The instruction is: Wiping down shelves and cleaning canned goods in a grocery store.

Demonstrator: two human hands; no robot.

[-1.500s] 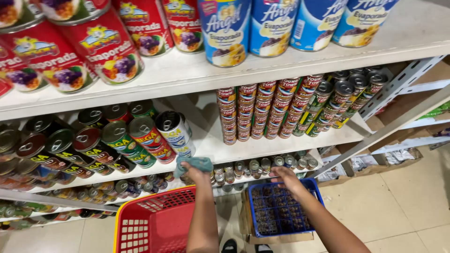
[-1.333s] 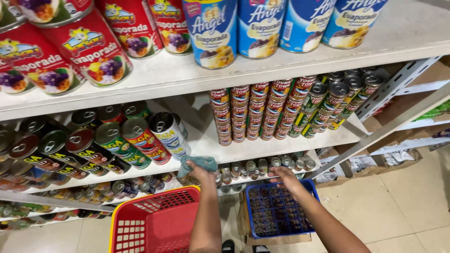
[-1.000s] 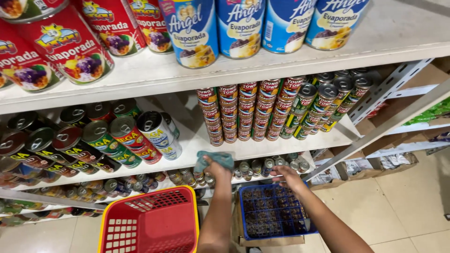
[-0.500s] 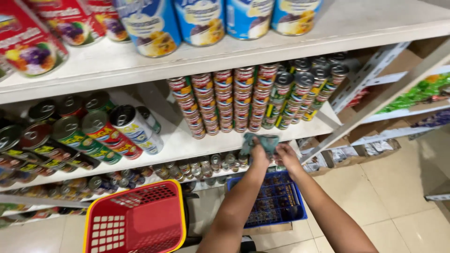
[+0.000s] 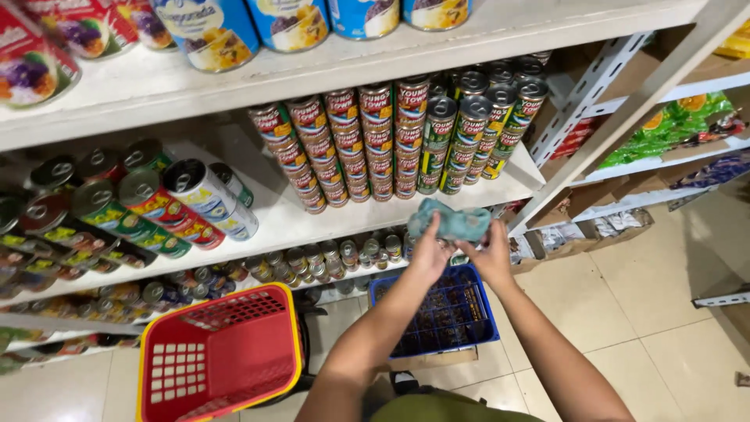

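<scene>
I see my left grip [image 5: 428, 254] and right grip [image 5: 491, 252] both closed on the teal cloth [image 5: 449, 222], stacked cans [image 5: 375, 141] at 12 o'clock.

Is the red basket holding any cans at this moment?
No. The red basket on the floor shows only its bare mesh bottom, and both hands hold a teal cloth.

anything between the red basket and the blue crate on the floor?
Head view: between red basket and blue crate, only the left forearm crosses; behind it, bare floor and something dark.

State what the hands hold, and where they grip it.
Both hands, left and right, hold a crumpled teal cloth, one at each end.
</scene>
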